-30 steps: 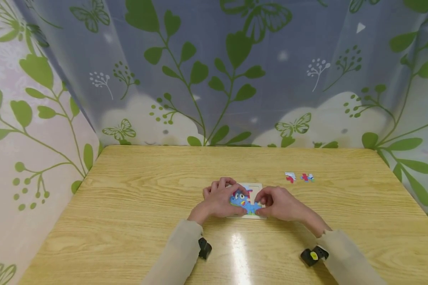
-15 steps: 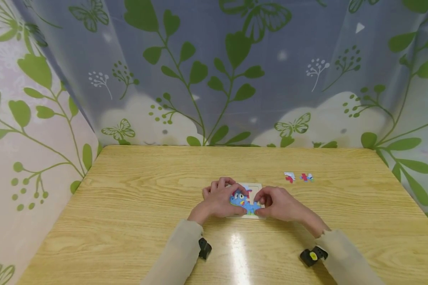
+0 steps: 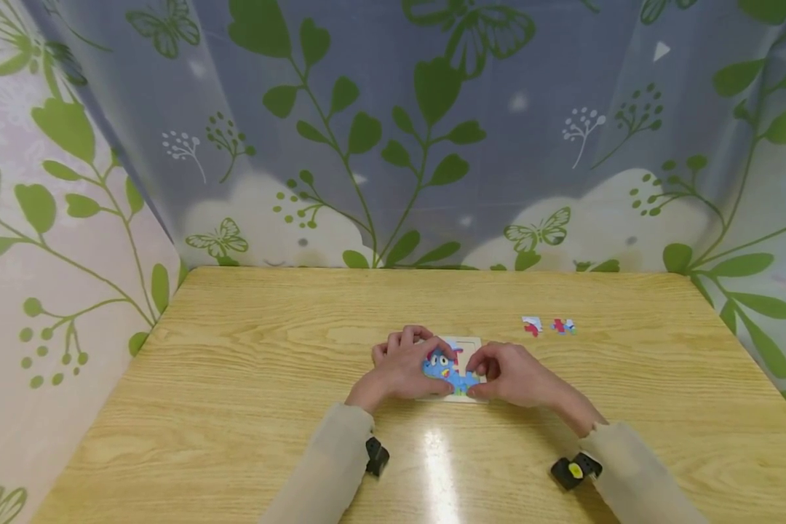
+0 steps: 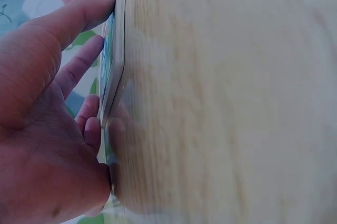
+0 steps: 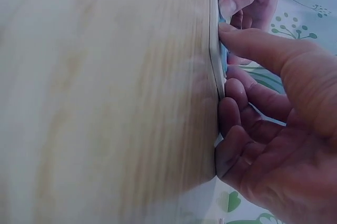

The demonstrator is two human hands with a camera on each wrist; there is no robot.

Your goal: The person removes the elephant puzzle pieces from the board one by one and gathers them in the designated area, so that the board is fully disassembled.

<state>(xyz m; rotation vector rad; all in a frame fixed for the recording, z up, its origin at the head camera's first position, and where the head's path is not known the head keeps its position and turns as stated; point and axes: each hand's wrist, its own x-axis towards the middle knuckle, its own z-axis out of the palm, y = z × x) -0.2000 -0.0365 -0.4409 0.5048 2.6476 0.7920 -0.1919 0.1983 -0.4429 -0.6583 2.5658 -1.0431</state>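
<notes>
A small jigsaw puzzle in a pale wooden frame lies on the table, showing a blue cartoon creature with large eyes. My left hand rests spread over its left side, thumb at the lower edge and index finger near the top of the creature. At the lower right, my right hand pinches a blue puzzle piece between thumb and curled index finger, down at the board. Bare backing shows in the upper right of the frame. In the right wrist view the thumb lies on the board's surface.
Two loose puzzle pieces lie beyond my right hand: a white and red one and a red and blue one. The wooden table reaches back to a curtain printed with leaves and butterflies. Each wrist wears a black camera.
Both hands stay almost still at the puzzle. The right fingers have shifted very slightly left at the lower right piece.
</notes>
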